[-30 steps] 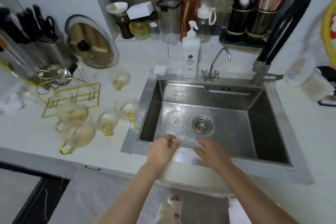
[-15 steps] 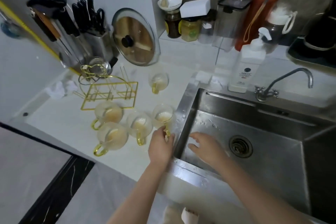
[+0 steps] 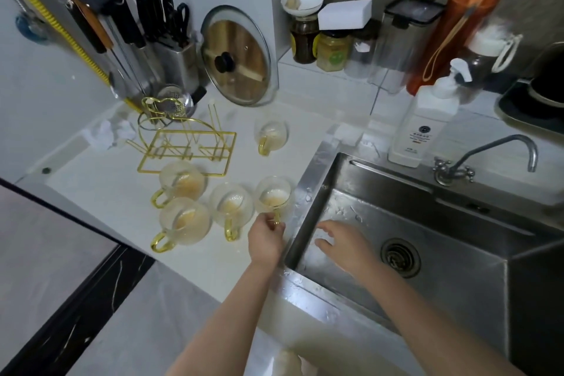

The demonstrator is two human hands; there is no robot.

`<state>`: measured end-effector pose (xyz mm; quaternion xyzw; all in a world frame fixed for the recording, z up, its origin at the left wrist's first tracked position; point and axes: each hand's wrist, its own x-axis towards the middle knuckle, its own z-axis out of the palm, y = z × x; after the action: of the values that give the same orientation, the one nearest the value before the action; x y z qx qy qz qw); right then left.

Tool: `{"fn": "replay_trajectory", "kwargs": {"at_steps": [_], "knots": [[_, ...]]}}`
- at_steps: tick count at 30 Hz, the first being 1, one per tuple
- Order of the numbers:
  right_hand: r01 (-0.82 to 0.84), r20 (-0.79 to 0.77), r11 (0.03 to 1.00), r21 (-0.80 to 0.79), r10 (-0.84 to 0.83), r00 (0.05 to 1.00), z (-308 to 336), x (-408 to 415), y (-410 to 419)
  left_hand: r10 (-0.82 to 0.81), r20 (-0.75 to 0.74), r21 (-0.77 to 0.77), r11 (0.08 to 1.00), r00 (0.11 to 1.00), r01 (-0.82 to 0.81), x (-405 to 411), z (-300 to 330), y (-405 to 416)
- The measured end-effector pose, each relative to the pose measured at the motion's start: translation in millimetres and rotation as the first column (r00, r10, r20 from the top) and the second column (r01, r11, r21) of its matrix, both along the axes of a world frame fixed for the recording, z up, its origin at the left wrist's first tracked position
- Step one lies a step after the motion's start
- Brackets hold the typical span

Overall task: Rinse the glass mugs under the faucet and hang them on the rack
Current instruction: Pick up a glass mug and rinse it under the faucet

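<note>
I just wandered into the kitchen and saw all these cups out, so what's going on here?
A person is washing up glass mugs. Their left hand pinches the gold handle of the mug nearest the sink, which still sits on the white counter with a brownish residue inside. Their right hand is open and low in the steel sink. Four more dirty mugs wait on the counter, the gold rack holds none, and no water shows at the faucet.

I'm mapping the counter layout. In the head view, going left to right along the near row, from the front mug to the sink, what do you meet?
Front-left mug → middle mug → mug by the sink edge, its gold handle pinched by the left hand → right hand inside the sink → drain.
</note>
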<state>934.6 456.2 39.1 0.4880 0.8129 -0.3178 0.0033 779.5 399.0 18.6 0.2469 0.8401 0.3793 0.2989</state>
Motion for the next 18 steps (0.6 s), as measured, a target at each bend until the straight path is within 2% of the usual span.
{"fn": "replay_trajectory", "kwargs": {"at_steps": [4,9,13,16,18], "knots": [[0.004,-0.038,1.000,-0.024,-0.004,0.999,-1.1,6.4,0.8,-0.009,0.063,0.062,0.998,0.998,0.005,1.8,-4.5,-10.6],[0.100,-0.174,0.991,-0.085,-0.113,0.978,-3.2,27.0,0.4,-0.249,0.087,0.195,0.954,0.965,0.229,17.9,3.0,-19.4],[0.218,-0.329,0.970,-0.110,-0.242,0.913,3.7,69.9,1.2,-0.454,0.216,0.281,0.877,0.865,0.390,46.7,10.2,-9.6],[0.296,-0.384,0.946,-0.134,-0.325,0.864,1.9,117.0,0.7,-0.596,0.206,0.293,0.794,0.776,0.533,78.0,11.3,4.5],[0.371,-0.433,0.908,-0.195,-0.419,0.798,-0.7,149.1,-3.7,-0.667,0.196,0.287,0.740,0.719,0.608,103.9,10.8,14.4]]}}
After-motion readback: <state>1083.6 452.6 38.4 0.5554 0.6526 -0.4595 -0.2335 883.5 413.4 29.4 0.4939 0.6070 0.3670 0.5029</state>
